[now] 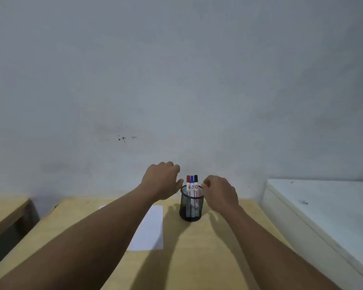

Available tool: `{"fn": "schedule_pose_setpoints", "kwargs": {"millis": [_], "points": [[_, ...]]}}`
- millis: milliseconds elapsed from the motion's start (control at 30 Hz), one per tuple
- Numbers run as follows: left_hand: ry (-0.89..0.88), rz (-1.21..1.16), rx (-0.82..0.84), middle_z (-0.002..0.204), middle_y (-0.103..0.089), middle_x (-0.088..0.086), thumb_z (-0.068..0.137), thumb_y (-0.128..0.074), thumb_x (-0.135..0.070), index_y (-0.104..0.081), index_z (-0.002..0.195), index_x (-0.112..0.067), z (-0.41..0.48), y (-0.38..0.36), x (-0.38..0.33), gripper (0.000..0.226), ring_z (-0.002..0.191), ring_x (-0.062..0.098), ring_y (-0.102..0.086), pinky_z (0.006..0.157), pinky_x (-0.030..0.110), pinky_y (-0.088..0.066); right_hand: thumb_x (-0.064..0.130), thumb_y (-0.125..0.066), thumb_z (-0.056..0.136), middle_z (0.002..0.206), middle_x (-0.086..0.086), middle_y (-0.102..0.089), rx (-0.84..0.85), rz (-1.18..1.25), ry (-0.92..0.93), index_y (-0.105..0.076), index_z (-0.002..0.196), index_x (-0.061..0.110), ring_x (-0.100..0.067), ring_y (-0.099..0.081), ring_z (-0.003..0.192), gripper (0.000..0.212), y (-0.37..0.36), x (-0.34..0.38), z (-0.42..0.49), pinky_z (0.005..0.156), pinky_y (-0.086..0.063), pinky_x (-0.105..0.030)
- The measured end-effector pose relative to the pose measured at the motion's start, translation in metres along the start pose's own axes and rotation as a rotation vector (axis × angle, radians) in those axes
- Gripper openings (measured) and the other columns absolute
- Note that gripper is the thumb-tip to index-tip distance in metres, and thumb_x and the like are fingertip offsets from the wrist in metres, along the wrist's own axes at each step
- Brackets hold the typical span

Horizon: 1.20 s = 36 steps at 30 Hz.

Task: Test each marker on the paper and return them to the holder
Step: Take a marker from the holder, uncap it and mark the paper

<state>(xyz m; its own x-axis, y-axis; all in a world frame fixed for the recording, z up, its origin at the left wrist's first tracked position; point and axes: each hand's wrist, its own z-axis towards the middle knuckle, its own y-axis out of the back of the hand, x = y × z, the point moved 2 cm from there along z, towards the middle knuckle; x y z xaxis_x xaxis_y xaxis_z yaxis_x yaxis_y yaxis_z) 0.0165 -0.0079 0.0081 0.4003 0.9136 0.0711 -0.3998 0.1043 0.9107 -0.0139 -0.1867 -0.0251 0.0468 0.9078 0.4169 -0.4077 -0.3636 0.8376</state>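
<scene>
Three markers (192, 183) stand capped in the mesh holder (191, 208) at lower centre, right of the paper (150, 229). Both hands, left (161, 181) and right (220, 194), are loosely curled, gripping nothing; the light holder could be tipped by a sideways pull.

One view only, from the person's head, wide-angle, facing forward and slightly down. It looks along both forearms toward a bare grey wall (176, 70), which fills the upper two thirds. The wooden table (197, 258) occupies the near, lower part, close under the camera. A white surface (323, 206) sits at the right edge, another wooden table (4, 212) at the left.
</scene>
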Motion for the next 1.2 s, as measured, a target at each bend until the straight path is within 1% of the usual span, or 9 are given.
{"fn": "schedule_pose_setpoints", "kwargs": {"millis": [133,367,600,733,800,900,1000,1100,1200], "points": [[-0.073,-0.006,0.041,0.134,-0.059,0.005,0.102,-0.040,-0.043,-0.052,0.138,-0.019,0.044,-0.035,-0.011,0.045,0.119,0.026,-0.056,0.093,0.043,-0.046,0.036,-0.058,0.100,0.116,0.002,-0.072,0.079,0.075,-0.126,-0.072,0.114,0.024,-0.025,-0.058,0.119,0.024,-0.032,-0.014,0.039,0.095,-0.032,-0.043],[-0.128,-0.017,0.203,0.143,-0.054,0.008,0.105,-0.040,-0.033,-0.042,0.147,-0.022,0.087,-0.078,-0.016,0.043,0.128,0.030,-0.052,0.097,0.046,-0.044,0.033,-0.062,0.095,0.125,-0.004,-0.063,0.175,0.038,-0.197,-0.072,0.110,0.021,-0.029,-0.050,0.126,0.022,-0.057,-0.015,0.067,0.091,-0.029,-0.043],[-0.175,-0.086,0.134,0.133,-0.059,0.003,0.102,-0.048,-0.035,-0.061,0.127,-0.027,0.100,-0.085,-0.023,0.030,0.121,0.027,-0.051,0.095,0.045,-0.040,0.039,-0.064,0.092,0.124,-0.001,-0.063,0.110,0.186,-0.285,-0.076,0.103,0.028,-0.028,-0.048,0.124,0.020,-0.073,-0.021,0.069,0.089,-0.029,-0.044],[-0.148,-0.142,0.089,0.125,-0.064,-0.001,0.102,-0.048,-0.032,-0.062,0.121,-0.026,0.100,-0.064,-0.024,0.025,0.119,0.025,-0.049,0.097,0.048,-0.032,0.044,-0.061,0.094,0.097,0.009,-0.065,0.122,0.277,-0.301,-0.067,0.082,0.026,-0.024,-0.048,0.121,0.022,-0.058,-0.015,0.066,0.085,-0.025,-0.043],[-0.138,-0.185,0.070,0.121,-0.068,-0.005,0.102,-0.048,-0.032,-0.062,0.122,-0.027,0.099,-0.046,-0.022,0.025,0.118,0.022,-0.050,0.098,0.048,-0.030,0.044,-0.057,0.096,0.081,0.010,-0.064,0.112,0.314,-0.274,-0.059,0.073,0.024,-0.025,-0.056,0.112,0.030,-0.042,-0.006,0.064,0.083,-0.026,-0.043],[-0.089,-0.338,0.058,0.123,-0.069,-0.006,0.100,-0.053,-0.033,-0.065,0.123,-0.027,0.093,-0.009,-0.015,0.026,0.117,0.020,-0.058,0.097,0.045,-0.031,0.039,-0.057,0.098,0.096,0.008,-0.074,0.111,0.383,-0.216,-0.063,0.095,0.031,-0.019,-0.062,0.102,0.011,-0.016,0.012,0.057,0.083,-0.024,-0.041],[-0.067,-0.418,0.043,0.115,-0.073,-0.004,0.098,-0.058,-0.031,-0.073,0.112,-0.023,0.076,0.029,0.003,0.021,0.110,0.021,-0.062,0.095,0.042,-0.044,0.036,-0.058,0.098,0.100,0.008,-0.074,0.134,0.401,-0.080,-0.069,0.110,0.029,-0.016,-0.061,0.096,0.018,0.009,0.035,0.044,0.087,-0.028,-0.041],[-0.076,-0.471,0.077,0.106,-0.074,0.000,0.098,-0.059,-0.032,-0.074,0.103,-0.019,0.049,0.059,0.026,0.020,0.099,0.022,-0.064,0.091,0.046,-0.052,0.035,-0.056,0.097,0.099,0.001,-0.077,0.200,0.395,0.041,-0.075,0.089,0.026,-0.022,-0.066,0.098,0.022,0.022,0.065,0.025,0.101,-0.039,-0.047],[-0.077,-0.197,0.119,0.097,-0.063,0.000,0.104,-0.040,-0.041,-0.062,0.110,-0.021,0.017,0.084,0.052,0.030,0.091,0.026,-0.056,0.082,0.041,-0.043,0.042,-0.056,0.087,0.095,-0.003,-0.078,0.253,0.418,0.169,-0.073,0.073,0.030,-0.023,-0.069,0.092,0.025,0.024,0.098,0.011,0.101,-0.043,-0.053]]}}
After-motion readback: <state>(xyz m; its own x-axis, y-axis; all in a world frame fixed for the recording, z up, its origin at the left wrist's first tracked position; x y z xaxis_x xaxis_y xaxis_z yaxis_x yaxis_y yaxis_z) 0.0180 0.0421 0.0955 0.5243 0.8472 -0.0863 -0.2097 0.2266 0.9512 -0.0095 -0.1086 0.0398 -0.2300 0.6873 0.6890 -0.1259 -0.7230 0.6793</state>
